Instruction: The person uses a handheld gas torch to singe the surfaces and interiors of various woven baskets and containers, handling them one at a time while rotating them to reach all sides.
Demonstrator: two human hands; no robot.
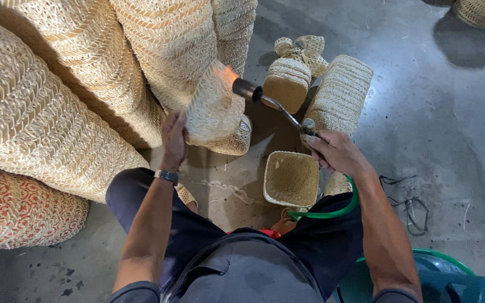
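My left hand grips a small pale woven basket by its lower left side and holds it up in front of me. My right hand is closed on the handle of a gas torch, whose dark nozzle points left at the basket. An orange flame licks the basket's upper right edge. A green hose runs from under my right hand down toward my lap. A wristwatch sits on my left wrist.
Tall stacks of large woven baskets fill the left side, one with a red pattern. Small woven baskets lie on the concrete floor ahead, an open one by my knees. A green container sits at lower right.
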